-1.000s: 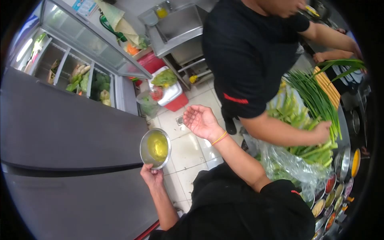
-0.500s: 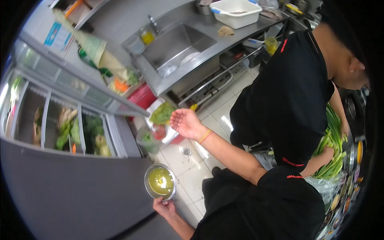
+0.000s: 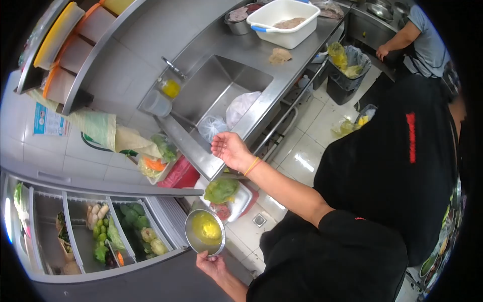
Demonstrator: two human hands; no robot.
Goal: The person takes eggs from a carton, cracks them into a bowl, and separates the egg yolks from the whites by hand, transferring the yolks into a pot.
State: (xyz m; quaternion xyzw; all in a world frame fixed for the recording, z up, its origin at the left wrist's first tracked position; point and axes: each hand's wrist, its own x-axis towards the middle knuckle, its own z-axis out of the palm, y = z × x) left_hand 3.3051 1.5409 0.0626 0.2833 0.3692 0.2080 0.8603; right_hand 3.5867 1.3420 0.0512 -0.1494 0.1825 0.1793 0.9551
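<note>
My left hand (image 3: 213,266) grips the near rim of a metal bowl (image 3: 205,231) that holds yellow liquid. The bowl is beside the edge of the open vegetable fridge (image 3: 176,254). My right hand (image 3: 230,150) is raised with the palm up and the fingers curled a little, with nothing in it, in front of the near edge of the steel sink (image 3: 226,80). Yellow and orange bands circle my right wrist. Below that hand a leafy green bundle (image 3: 221,190) and a red bag (image 3: 220,210) lie on a white cooler lid (image 3: 241,202).
A co-worker in black (image 3: 382,161) stands close on the right, back turned. Another person (image 3: 427,45) is at the upper right. A black bin (image 3: 347,80) and a white tub (image 3: 287,22) are ahead. Shelves with containers (image 3: 60,38) hang at the upper left.
The view has swung toward the sink and the fridge, bringing the shelves and bin into sight. The bowl stays in my left hand; my right hand is still raised and empty.
</note>
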